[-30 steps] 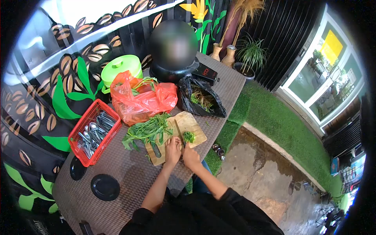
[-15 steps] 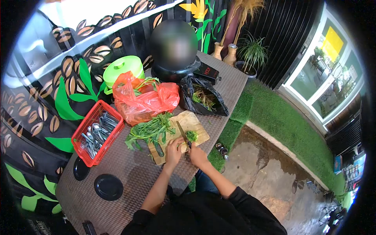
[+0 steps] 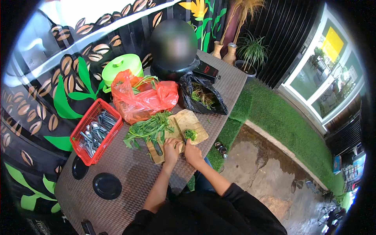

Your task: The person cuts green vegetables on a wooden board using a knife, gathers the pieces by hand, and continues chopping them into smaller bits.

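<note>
My right hand (image 3: 192, 152) is wrapped round the handle of a knife (image 3: 179, 130), whose blade lies low over a wooden cutting board (image 3: 200, 124) and points away from me. Close by on the left, my left hand (image 3: 171, 149) rests on the board with curled fingers; what they hold is hidden. A small heap of chopped greens (image 3: 190, 134) sits just right of the blade. Long leafy greens (image 3: 147, 128) spread over the board's left side and onto the table. Near the board's left end is a dark handle slot (image 3: 158, 149).
Behind the board stand a red plastic bag (image 3: 143, 100) and a black bag (image 3: 203, 94) with plant scraps. A red basket (image 3: 98, 150) of cutlery, a green lidded pot (image 3: 123, 66) and black plates (image 3: 107, 186) share the woven-patterned table (image 3: 152, 196).
The knife has shifted slightly left and its blade tilts more to the left. My right hand has moved slightly left with it. The chopped heap stays on the board.
</note>
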Available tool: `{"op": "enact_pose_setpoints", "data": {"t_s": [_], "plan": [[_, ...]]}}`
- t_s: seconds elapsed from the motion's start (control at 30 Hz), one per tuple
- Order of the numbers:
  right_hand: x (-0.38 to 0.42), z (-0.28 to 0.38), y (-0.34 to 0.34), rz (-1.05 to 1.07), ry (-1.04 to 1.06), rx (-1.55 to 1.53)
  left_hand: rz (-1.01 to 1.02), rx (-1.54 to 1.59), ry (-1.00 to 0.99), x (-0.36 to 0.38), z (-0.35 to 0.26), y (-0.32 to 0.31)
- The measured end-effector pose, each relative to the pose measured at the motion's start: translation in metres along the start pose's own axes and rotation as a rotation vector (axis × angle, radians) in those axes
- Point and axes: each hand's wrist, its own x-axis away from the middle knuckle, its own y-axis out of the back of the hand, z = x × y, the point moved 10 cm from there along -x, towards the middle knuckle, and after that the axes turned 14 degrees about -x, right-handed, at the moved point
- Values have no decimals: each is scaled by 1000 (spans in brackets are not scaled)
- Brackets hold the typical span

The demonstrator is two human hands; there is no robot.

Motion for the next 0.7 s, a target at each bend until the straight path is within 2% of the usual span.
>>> {"op": "enact_pose_setpoints", "data": {"t_s": [0.1, 0.17, 0.37, 0.47, 0.7], "plan": [[14, 6, 6, -9, -28, -10, -30, -55, -33, 0, -6, 6], [27, 3, 1, -19, -137, -37, -45, -82, -58, 1, -7, 6], [16, 8, 5, -11, -50, -128, -31, -109, -74, 2, -9, 7], [25, -4, -4, -48, -130, -111, -30, -125, -84, 3, -12, 5], [21, -6, 4, -58, -53, 68, -43, -169, -124, 6, -25, 8]]}}
